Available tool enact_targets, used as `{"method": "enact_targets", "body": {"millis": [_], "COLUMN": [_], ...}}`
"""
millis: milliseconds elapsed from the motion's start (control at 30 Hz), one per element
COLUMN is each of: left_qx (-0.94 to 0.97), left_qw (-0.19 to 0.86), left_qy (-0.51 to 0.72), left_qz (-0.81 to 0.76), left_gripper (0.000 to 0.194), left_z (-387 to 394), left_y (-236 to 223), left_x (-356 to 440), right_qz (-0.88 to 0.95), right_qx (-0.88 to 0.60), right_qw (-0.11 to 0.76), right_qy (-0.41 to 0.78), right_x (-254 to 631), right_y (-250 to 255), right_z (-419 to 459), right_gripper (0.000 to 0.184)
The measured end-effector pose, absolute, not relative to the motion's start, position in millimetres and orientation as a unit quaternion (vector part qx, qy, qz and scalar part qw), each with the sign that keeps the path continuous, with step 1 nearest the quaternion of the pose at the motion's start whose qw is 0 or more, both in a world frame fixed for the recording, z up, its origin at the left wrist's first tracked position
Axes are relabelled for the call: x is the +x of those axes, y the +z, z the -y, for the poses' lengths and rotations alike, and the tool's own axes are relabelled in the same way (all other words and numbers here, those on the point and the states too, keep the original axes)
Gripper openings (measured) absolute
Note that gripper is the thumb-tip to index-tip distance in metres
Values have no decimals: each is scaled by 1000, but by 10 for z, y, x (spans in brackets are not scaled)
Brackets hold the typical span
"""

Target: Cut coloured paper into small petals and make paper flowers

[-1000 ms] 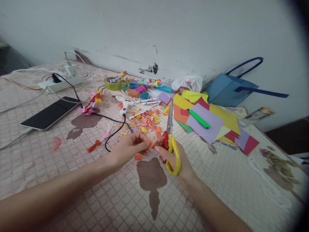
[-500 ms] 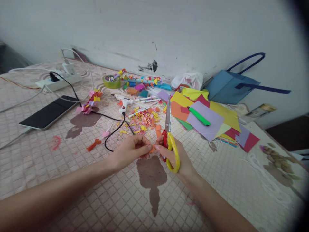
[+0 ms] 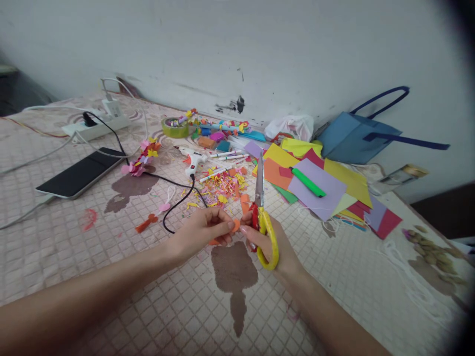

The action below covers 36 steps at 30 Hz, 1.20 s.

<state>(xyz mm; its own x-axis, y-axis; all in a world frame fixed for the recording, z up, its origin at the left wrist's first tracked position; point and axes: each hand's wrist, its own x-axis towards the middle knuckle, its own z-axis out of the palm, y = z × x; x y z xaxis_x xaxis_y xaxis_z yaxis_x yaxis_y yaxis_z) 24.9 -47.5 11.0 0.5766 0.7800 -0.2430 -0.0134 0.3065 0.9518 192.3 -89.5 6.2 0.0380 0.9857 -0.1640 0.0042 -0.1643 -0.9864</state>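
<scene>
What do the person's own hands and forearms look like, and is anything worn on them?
The ungloved left hand and ungloved right hand show no rings; the slim left forearm and right forearm show no sleeves, watch or bracelet.

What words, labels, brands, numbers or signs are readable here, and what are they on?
None can be read.
Glue gun: any marking is too small.
White sticks: any print is too small.
Scissors, green cutter, blue bag, black device: no lettering I can make out.
</scene>
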Motion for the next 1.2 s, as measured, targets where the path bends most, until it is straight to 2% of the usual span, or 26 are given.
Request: {"method": "enact_targets", "body": {"millis": [633,900,1200], "left_qx": [539,631,647], "left_qw": [692,647,612], "left_qy": [321,278,291], "left_qz": [-356,-327,-350], "left_gripper": [23,17,14], "left_z": [447,454,442], "left_y": [115,51,61], "left_x": [217,214,211], "right_qz": [468,462,482], "right_qx": [-517,-545,-558], "right_qw": [471,467,434], "right_qy": [540,521,517], "right_x": [1937,1940,1936], "right_y": [-47,2,17], "right_z": [896,873,869], "right_gripper": [28,33,24]}}
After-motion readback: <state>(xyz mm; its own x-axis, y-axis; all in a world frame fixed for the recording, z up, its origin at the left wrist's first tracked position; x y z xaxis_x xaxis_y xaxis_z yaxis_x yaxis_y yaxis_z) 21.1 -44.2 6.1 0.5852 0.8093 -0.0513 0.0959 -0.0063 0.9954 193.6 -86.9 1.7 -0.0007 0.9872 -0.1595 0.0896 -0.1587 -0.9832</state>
